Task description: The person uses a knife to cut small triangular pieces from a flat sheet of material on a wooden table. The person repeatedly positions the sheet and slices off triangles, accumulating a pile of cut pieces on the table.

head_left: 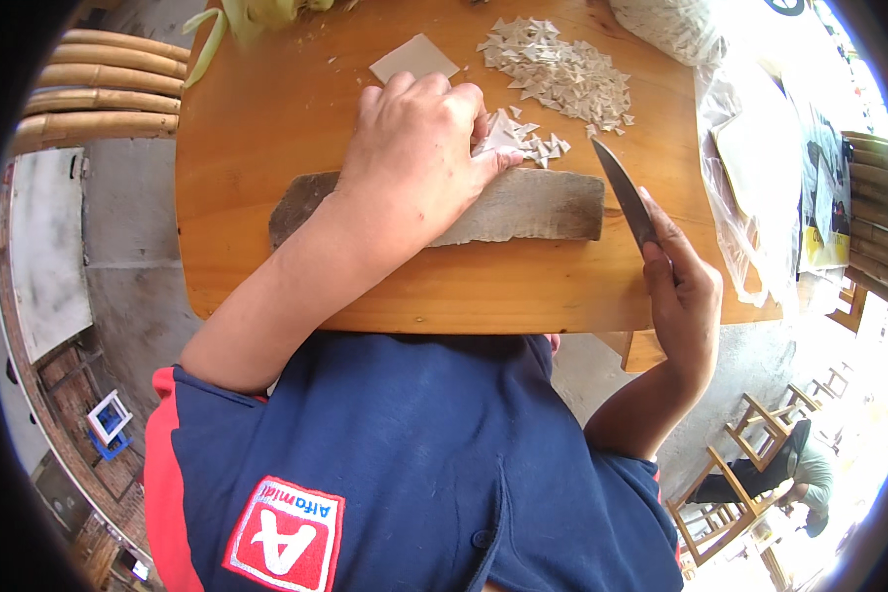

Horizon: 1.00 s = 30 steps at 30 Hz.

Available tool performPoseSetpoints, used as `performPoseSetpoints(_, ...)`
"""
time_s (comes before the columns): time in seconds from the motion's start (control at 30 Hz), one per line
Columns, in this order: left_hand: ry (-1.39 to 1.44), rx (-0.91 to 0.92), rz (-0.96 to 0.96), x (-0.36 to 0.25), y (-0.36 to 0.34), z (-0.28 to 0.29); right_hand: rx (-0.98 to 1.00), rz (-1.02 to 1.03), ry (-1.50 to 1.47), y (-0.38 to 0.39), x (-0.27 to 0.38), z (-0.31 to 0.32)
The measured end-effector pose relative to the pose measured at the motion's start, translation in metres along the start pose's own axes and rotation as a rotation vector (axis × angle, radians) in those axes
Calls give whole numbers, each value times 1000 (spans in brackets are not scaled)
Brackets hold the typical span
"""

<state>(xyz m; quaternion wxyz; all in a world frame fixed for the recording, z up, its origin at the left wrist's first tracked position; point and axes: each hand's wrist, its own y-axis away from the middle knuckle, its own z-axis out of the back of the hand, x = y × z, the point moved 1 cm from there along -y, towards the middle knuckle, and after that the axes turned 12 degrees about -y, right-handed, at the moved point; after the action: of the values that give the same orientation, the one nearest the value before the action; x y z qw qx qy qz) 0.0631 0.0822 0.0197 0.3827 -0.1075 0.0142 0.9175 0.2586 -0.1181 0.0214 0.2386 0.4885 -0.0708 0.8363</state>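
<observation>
My left hand is bent over the far edge of a long grey board, fingers curled on thin white pieces beside a small heap of white triangles; its fingertips are partly hidden. My right hand grips a knife by the handle, right of the board, the blade angled up and leftward. A pale square sheet lies beyond my left hand, and a larger heap of small white cut pieces is at the back right of the wooden table.
Yellowish-green strips lie at the back left. A filled plastic bag and crumpled clear plastic line the right side. Bamboo-slat seating is at left. At lower right, a person is bent among wooden chairs.
</observation>
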Motion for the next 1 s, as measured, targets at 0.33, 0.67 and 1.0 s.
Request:
performPoseSetpoints(0.33,229,227,161,-4,-16,7,12,75,-59,16,-13,9)
performPoseSetpoints(0.67,239,82,160,0,-25,14,-46,177,-128,22,-18,6)
performPoseSetpoints(1.0,429,89,178,15,-2,32,-47,288,-129,30,-13,-10)
